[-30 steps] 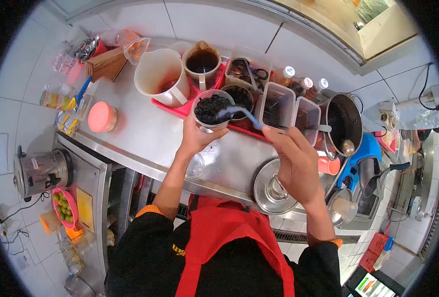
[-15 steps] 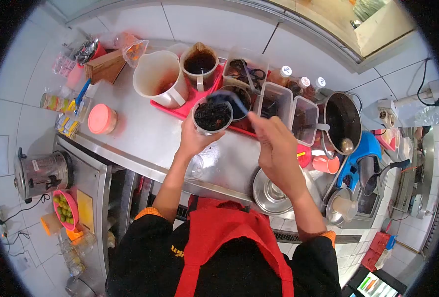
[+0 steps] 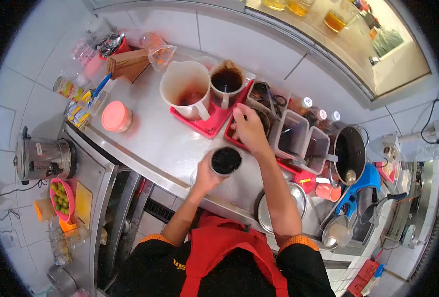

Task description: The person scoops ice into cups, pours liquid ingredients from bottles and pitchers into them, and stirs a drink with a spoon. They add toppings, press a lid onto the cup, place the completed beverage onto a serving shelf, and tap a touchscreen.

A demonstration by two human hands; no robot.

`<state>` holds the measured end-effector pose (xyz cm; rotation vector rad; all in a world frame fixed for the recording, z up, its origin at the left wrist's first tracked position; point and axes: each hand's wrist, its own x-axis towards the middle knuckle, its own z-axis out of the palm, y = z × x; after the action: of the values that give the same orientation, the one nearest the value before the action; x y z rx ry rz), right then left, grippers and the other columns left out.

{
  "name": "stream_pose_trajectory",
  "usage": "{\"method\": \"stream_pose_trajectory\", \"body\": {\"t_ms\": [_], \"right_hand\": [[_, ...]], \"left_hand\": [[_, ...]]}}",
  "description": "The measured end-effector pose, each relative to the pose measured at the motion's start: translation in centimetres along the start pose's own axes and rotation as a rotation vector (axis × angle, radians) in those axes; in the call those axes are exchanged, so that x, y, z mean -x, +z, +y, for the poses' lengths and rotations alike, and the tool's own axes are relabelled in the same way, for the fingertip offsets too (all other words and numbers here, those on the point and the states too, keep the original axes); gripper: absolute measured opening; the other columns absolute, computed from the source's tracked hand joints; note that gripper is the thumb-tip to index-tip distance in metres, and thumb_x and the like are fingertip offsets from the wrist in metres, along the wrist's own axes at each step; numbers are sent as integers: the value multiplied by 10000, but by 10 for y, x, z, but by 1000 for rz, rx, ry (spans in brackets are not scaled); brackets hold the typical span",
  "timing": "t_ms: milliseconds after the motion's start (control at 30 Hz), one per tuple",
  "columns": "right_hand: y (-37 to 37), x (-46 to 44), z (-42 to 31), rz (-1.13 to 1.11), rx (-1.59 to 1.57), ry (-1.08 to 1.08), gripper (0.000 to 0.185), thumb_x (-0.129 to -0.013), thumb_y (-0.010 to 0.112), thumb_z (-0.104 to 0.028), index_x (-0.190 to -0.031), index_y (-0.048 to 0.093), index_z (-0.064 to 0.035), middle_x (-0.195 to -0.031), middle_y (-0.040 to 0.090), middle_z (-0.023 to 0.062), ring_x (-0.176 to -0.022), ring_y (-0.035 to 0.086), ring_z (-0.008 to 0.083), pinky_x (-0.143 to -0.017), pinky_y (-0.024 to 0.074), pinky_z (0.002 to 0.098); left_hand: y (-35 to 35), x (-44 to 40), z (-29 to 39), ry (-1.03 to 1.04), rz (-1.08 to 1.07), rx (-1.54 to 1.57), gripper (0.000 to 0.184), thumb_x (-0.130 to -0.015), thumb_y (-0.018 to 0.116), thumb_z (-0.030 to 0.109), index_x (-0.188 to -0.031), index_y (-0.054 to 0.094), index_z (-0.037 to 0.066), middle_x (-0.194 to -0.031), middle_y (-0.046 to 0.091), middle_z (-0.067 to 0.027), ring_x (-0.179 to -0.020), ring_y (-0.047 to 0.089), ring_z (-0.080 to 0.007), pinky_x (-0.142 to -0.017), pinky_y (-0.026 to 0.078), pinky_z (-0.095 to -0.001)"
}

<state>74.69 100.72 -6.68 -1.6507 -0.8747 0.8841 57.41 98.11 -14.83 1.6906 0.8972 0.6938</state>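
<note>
A clear cup (image 3: 226, 161) filled with a dark, shredded-looking substance is gripped in my left hand (image 3: 207, 175), above the steel counter. My right hand (image 3: 249, 129) is over the round container (image 3: 265, 121) on the red tray (image 3: 210, 129), its fingers curled. Whatever it holds is hidden behind the fingers. Behind my hands stand a large white pitcher (image 3: 184, 86) with reddish residue and a smaller jug (image 3: 227, 81) of dark liquid. Right of my right hand are two clear rectangular containers (image 3: 291, 133).
A pink-lidded jar (image 3: 116, 117) stands on the counter (image 3: 145, 128) at the left. At the right are a deep pot (image 3: 349, 153) with a ladle, a pink cup (image 3: 328, 192) and a round metal lid (image 3: 298, 198). Small bottles (image 3: 298, 104) line the back.
My right hand has moved from beside the cup to the round container, and the spoon is no longer visible in it. The cup in my left hand is lower and nearer me. The view has shifted.
</note>
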Motion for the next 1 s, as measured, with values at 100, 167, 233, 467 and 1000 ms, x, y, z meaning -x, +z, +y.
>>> {"method": "stream_pose_trajectory", "body": {"t_ms": [100,167,233,467,1000], "right_hand": [[25,-56,12,-82,-584,449,386,-958,476,-386,-1029,551,-14,-1033,560,104,-788,590,202,-593,513,336],[41,-80,33,-35,-645,458,358,-953,480,-374,-955,546,-22,-980,576,105,-729,589,197,-548,500,328],[48,-91,35,20,-707,478,342,-949,484,-362,-881,540,-31,-926,592,105,-670,587,192,-504,488,320],[14,-60,-9,219,-274,89,419,-918,502,-308,-591,522,-46,-503,528,60,-424,489,133,-403,378,281],[-132,116,-156,7,343,26,319,-869,684,-220,-628,597,-31,-519,452,-75,-478,366,4,-416,247,219]], "left_hand": [[11,8,-7,63,62,35,553,-586,829,108,-1081,601,22,-1039,641,-171,-969,628,-315,-857,490,-359],[11,8,-5,27,11,74,637,-590,847,141,-1146,560,22,-1076,622,-165,-1021,605,-315,-903,466,-374],[11,5,-12,231,-21,66,830,-574,892,172,-1257,447,17,-1205,552,-165,-1108,563,-245,-961,432,-356],[9,-8,2,170,-130,115,775,-505,936,205,-1143,530,37,-1118,593,-138,-1048,583,-260,-939,454,-356],[0,-19,7,123,-230,213,775,-482,940,217,-1132,564,23,-1077,642,-92,-1026,599,-177,-930,462,-349]]}}
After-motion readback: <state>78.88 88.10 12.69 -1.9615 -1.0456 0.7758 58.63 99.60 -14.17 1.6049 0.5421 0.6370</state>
